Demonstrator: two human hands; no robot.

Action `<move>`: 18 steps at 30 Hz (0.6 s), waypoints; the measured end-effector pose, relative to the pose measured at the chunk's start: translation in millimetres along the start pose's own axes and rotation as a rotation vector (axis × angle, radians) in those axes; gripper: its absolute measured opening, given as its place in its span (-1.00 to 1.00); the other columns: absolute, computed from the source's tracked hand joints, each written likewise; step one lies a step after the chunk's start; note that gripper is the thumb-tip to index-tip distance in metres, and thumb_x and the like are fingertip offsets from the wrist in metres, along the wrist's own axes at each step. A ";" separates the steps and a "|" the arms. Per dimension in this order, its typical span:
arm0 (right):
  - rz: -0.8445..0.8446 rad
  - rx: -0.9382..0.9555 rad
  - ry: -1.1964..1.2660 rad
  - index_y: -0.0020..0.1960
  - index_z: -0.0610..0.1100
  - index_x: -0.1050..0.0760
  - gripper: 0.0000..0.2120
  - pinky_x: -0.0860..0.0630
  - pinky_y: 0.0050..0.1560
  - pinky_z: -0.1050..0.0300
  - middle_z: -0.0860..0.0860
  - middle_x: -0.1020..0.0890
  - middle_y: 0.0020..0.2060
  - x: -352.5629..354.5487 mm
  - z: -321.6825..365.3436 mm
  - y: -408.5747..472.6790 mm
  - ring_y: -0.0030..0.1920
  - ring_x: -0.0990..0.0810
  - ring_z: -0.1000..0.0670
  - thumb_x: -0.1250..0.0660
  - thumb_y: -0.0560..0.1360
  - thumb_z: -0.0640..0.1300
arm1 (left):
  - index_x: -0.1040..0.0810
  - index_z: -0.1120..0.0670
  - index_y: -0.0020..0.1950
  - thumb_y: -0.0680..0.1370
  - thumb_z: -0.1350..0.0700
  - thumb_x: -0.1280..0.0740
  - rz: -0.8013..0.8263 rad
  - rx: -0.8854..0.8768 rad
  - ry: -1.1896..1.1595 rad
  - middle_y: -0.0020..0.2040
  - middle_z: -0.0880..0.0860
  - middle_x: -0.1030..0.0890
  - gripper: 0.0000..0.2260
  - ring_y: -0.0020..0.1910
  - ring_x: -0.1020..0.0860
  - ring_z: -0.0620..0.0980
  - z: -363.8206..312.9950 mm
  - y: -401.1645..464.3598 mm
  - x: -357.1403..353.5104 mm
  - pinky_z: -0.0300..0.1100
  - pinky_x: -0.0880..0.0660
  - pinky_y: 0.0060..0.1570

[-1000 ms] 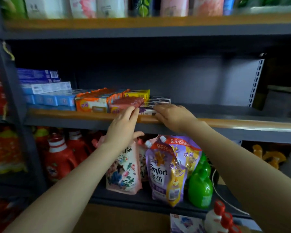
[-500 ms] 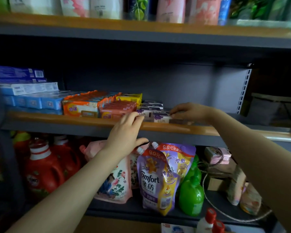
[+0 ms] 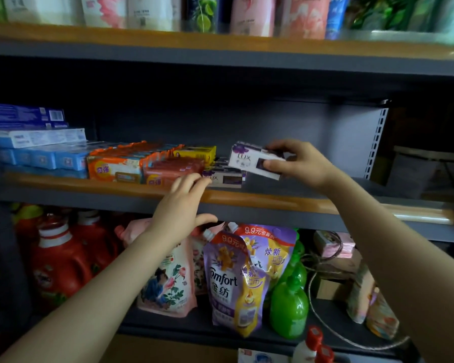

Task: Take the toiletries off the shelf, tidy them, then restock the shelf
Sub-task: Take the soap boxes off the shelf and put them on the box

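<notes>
while the right hand [image 3: 296, 163] pinches a lux soap box [image 3: 252, 159] just above the shelf [image 3: 260, 199] at frame centre, the left hand [image 3: 184, 203], fingers straight, touches the remaining lux stack [image 3: 227, 178]; lift level, steadying that stack.

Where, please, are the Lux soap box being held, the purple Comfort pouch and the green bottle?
Lux soap box [image 3: 248, 159]: head view, printed front face.
Purple Comfort pouch [image 3: 224, 281]: head view, brand lettering.
Green bottle [image 3: 288, 309]: head view, body.
</notes>
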State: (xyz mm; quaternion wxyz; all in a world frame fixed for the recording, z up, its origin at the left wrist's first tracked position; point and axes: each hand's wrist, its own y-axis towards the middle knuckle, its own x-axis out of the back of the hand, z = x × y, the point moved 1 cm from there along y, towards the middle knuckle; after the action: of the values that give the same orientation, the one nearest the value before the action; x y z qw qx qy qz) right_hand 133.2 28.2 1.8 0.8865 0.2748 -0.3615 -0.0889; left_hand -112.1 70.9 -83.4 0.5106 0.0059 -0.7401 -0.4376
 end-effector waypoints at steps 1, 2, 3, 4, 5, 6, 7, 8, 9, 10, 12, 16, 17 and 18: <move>-0.027 0.024 0.074 0.16 -0.03 -0.49 -0.63 -0.54 -0.24 0.28 0.03 -0.57 0.02 1.6 6.9 -8.0 -0.16 -0.57 0.11 -0.44 0.39 0.01 | -0.26 0.04 0.44 0.41 -0.12 -0.41 0.004 0.018 -0.025 0.40 0.01 -0.27 -0.33 0.39 -0.18 0.00 -2.3 -0.3 2.0 -0.08 -0.29 0.27; -0.029 0.035 0.162 0.12 -0.02 -0.50 -0.65 -0.53 -0.28 0.30 0.04 -0.58 -0.01 1.4 12.9 -17.1 -0.19 -0.57 0.13 -0.45 0.38 0.02 | -0.28 0.04 0.43 0.41 -0.14 -0.40 -0.005 0.039 -0.073 0.39 0.00 -0.28 -0.34 0.38 -0.20 0.00 -6.8 -0.7 5.2 -0.10 -0.29 0.27; -0.011 0.029 0.260 0.09 -0.03 -0.51 -0.67 -0.51 -0.29 0.30 0.04 -0.60 -0.04 -1.2 16.5 -26.8 -0.21 -0.57 0.13 -0.45 0.37 0.03 | -0.30 0.03 0.41 0.40 -0.18 -0.37 -0.024 0.069 -0.171 0.37 -0.01 -0.30 -0.35 0.36 -0.24 -0.02 -13.5 -1.4 9.6 -0.12 -0.29 0.24; 0.017 0.011 0.357 0.07 -0.03 -0.52 -0.69 -0.51 -0.28 0.28 0.05 -0.63 -0.07 -6.0 17.2 -37.2 -0.20 -0.57 0.12 -0.43 0.37 0.02 | -0.32 0.01 0.39 0.38 -0.25 -0.34 -0.047 0.115 -0.329 0.34 -0.04 -0.34 -0.33 0.32 -0.30 -0.05 -22.7 -2.9 15.4 -0.17 -0.31 0.21; 0.048 -0.011 0.453 0.05 -0.05 -0.53 -0.72 -0.51 -0.26 0.25 0.05 -0.64 -0.11 -12.1 16.5 -47.4 -0.19 -0.57 0.10 -0.39 0.37 0.00 | -0.34 -0.02 0.37 0.34 -0.33 -0.31 -0.071 0.165 -0.531 0.30 -0.09 -0.38 -0.31 0.26 -0.37 -0.11 -33.4 -5.2 21.7 -0.26 -0.34 0.15; 0.083 -0.031 0.551 0.04 -0.07 -0.54 -0.74 -0.50 -0.24 0.22 0.04 -0.64 -0.14 -18.9 14.0 -57.6 -0.18 -0.56 0.06 -0.35 0.37 -0.04 | -0.36 -0.07 0.34 0.30 -0.40 -0.29 -0.091 0.200 -0.733 0.25 -0.16 -0.43 -0.30 0.19 -0.44 -0.20 -44.0 -7.5 27.9 -0.32 -0.38 0.08; 0.121 -0.050 0.652 0.04 -0.10 -0.54 -0.74 -0.50 -0.24 0.19 0.00 -0.63 -0.16 -25.9 11.0 -67.5 -0.18 -0.56 0.03 -0.34 0.37 -0.07 | -0.39 -0.11 0.28 0.27 -0.43 -0.30 -0.105 0.219 -0.876 0.20 -0.20 -0.49 -0.32 0.11 -0.49 -0.27 -53.2 -9.9 32.6 -0.37 -0.40 0.00; 0.167 -0.069 0.743 0.05 -0.13 -0.53 -0.71 -0.53 -0.23 0.18 -0.03 -0.62 -0.16 -32.4 7.8 -76.7 -0.19 -0.57 0.01 -0.37 0.36 -0.09 | -0.41 -0.13 0.24 0.25 -0.42 -0.31 -0.116 0.234 -0.936 0.15 -0.21 -0.52 -0.36 0.05 -0.51 -0.32 -60.5 -12.5 35.4 -0.38 -0.42 -0.05; 0.215 -0.090 0.820 0.09 -0.18 -0.52 -0.62 -0.56 -0.19 0.16 -0.07 -0.62 -0.14 -38.3 5.3 -84.9 -0.18 -0.59 -0.01 -0.45 0.31 -0.08 | -0.43 -0.15 0.19 0.25 -0.38 -0.35 -0.124 0.242 -0.940 0.09 -0.22 -0.54 -0.41 0.01 -0.51 -0.35 -66.1 -15.5 37.0 -0.41 -0.43 -0.08; 0.262 -0.110 0.870 0.13 -0.21 -0.50 -0.46 -0.58 -0.11 0.13 -0.10 -0.63 -0.09 -43.1 2.8 -91.4 -0.15 -0.61 -0.04 -0.54 0.24 -0.03 | -0.45 -0.18 0.12 0.26 -0.33 -0.40 -0.135 0.240 -0.913 0.04 -0.24 -0.54 -0.50 -0.03 -0.50 -0.39 -69.9 -18.7 38.4 -0.46 -0.42 -0.12; 0.314 -0.130 0.923 0.19 -0.23 -0.46 -0.26 -0.57 -0.02 0.09 -0.13 -0.62 -0.03 -50.2 0.6 -102.2 -0.08 -0.62 -0.07 -0.60 0.13 0.08 | -0.45 -0.21 0.05 0.30 -0.25 -0.44 -0.146 0.236 -0.862 0.00 -0.24 -0.53 -0.61 -0.05 -0.50 -0.38 -73.5 -24.8 39.3 -0.48 -0.41 -0.17; 0.302 -0.171 0.883 0.25 -0.22 -0.40 -0.11 -0.49 0.05 -0.06 -0.12 -0.59 0.04 -56.6 0.9 -109.4 0.00 -0.56 -0.13 -0.61 0.05 0.14 | -0.49 -0.08 0.18 0.23 -0.31 -0.43 -0.124 0.285 -0.875 0.07 -0.17 -0.56 -0.41 0.04 -0.52 -0.23 -70.8 -33.3 37.7 -0.25 -0.47 -0.01; 0.288 -0.181 0.861 0.25 -0.21 -0.40 -0.10 -0.42 0.07 -0.15 -0.13 -0.58 0.05 -57.6 1.6 -110.5 0.02 -0.51 -0.18 -0.62 0.04 0.15 | -0.50 -0.09 0.18 0.20 -0.33 -0.41 -0.111 0.302 -0.902 0.07 -0.16 -0.57 -0.38 0.05 -0.53 -0.22 -69.5 -34.9 36.8 -0.22 -0.48 0.02; 0.267 -0.186 0.835 0.23 -0.19 -0.41 -0.13 -0.37 0.08 -0.20 -0.13 -0.58 0.05 -58.0 2.3 -111.5 0.03 -0.48 -0.20 -0.62 0.04 0.12 | -0.51 -0.12 0.17 0.18 -0.35 -0.39 -0.092 0.314 -0.943 0.07 -0.15 -0.58 -0.38 0.05 -0.54 -0.21 -68.4 -36.9 35.6 -0.17 -0.50 0.06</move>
State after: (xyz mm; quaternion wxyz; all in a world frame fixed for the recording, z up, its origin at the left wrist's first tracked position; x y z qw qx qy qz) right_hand 94.3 -45.0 -92.7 0.9811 0.1570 0.0044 0.1128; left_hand -93.2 -12.0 -74.3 0.0937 -0.0829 -0.9464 -0.2979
